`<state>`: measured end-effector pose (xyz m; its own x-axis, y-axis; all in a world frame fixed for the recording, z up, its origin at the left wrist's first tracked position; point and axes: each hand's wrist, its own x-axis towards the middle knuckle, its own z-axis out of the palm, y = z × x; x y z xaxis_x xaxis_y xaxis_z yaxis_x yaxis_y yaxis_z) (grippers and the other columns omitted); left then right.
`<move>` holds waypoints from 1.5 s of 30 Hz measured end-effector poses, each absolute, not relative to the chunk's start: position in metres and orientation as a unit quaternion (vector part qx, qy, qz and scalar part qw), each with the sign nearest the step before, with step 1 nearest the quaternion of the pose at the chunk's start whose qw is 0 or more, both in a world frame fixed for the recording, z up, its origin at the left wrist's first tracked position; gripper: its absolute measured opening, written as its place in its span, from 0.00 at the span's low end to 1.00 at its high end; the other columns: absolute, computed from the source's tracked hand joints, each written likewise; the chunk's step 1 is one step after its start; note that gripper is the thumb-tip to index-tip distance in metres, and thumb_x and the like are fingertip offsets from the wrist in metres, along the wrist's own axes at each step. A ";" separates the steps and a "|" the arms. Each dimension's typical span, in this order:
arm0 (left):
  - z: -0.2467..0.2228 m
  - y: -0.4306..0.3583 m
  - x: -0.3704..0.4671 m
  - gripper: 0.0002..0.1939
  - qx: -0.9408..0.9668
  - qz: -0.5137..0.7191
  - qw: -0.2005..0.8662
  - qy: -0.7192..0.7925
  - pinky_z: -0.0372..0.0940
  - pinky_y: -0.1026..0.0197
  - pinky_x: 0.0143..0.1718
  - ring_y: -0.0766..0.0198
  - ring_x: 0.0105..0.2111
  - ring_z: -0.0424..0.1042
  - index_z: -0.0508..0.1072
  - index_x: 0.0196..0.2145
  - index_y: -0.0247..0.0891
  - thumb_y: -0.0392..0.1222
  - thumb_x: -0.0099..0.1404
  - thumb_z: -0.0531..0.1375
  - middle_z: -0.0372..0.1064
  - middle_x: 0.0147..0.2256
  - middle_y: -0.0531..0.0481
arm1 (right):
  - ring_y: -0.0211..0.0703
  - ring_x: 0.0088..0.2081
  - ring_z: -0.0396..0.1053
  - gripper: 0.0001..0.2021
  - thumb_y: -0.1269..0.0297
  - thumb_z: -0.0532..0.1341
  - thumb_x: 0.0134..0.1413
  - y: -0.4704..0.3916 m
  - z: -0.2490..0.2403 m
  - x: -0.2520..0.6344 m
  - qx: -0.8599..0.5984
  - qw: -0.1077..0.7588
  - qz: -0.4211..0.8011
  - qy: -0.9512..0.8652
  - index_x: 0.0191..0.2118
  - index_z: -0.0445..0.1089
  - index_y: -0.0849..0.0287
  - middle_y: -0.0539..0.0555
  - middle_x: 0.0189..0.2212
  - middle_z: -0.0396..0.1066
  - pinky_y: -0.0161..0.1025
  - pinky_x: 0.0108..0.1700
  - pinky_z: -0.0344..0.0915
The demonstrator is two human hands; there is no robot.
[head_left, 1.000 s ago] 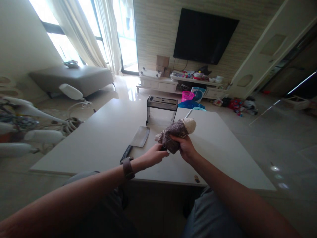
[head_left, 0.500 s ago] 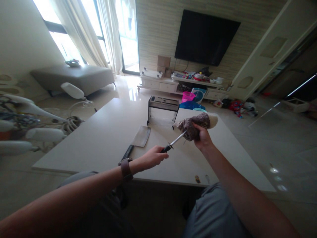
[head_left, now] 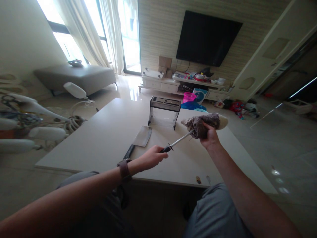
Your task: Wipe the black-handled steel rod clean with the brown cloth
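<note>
My left hand (head_left: pixel 151 157) grips the black handle of a honing steel (head_left: pixel 178 141), whose thin metal rod points up and to the right over the white table (head_left: pixel 104 138). My right hand (head_left: pixel 209 136) is closed on a brown and cream cloth (head_left: pixel 203 121) wrapped around the far part of the rod. The rod's tip is hidden inside the cloth. A cleaver (head_left: pixel 138 140) with a dark handle lies flat on the table left of my hands. A knife block (head_left: pixel 164 111) with a dark slotted top stands behind it.
Small bits (head_left: pixel 198 179) lie at the table's near edge. White rounded objects and cables (head_left: pixel 37 125) crowd the left side. A grey bench (head_left: pixel 74 74), a TV (head_left: pixel 208 38), a low cabinet (head_left: pixel 183 86) and a pink basket (head_left: pixel 189 96) stand beyond the table.
My right hand slid the cloth from near the handle out along the rod, up and to the right, baring the metal. My left hand stayed put on the handle.
</note>
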<state>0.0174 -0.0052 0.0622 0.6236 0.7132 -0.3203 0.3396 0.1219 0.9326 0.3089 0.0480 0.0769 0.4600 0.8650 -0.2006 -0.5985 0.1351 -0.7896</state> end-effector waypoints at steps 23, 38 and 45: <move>0.057 -0.006 0.024 0.15 0.405 0.200 0.836 0.311 0.36 0.67 0.17 0.76 0.15 0.40 0.58 0.22 0.39 0.44 0.59 0.60 0.44 0.17 0.62 | 0.44 0.48 0.80 0.09 0.60 0.65 0.58 0.034 0.081 0.297 -0.352 0.705 0.566 -0.245 0.44 0.78 0.53 0.49 0.43 0.83 0.43 0.54 0.76; 0.057 -0.005 0.026 0.12 0.341 0.146 0.894 0.250 0.40 0.68 0.14 0.75 0.12 0.42 0.61 0.23 0.38 0.45 0.59 0.58 0.47 0.15 0.61 | 0.49 0.40 0.79 0.25 0.69 0.77 0.33 -0.005 0.062 0.209 -0.381 0.604 0.622 -0.321 0.43 0.78 0.55 0.50 0.37 0.83 0.44 0.47 0.75; 0.050 -0.013 0.034 0.11 0.495 0.192 0.781 0.330 0.52 0.66 0.16 0.71 0.15 0.57 0.60 0.22 0.39 0.42 0.55 0.59 0.56 0.17 0.57 | 0.48 0.41 0.79 0.21 0.69 0.78 0.32 -0.003 0.051 0.201 -0.435 0.621 0.559 -0.336 0.39 0.79 0.57 0.52 0.39 0.83 0.44 0.48 0.75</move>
<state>0.0338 -0.0126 0.0498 0.7081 0.6262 -0.3263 0.0278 0.4370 0.8990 0.2008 -0.0032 0.0507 0.1495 0.9864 -0.0683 -0.4008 -0.0027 -0.9162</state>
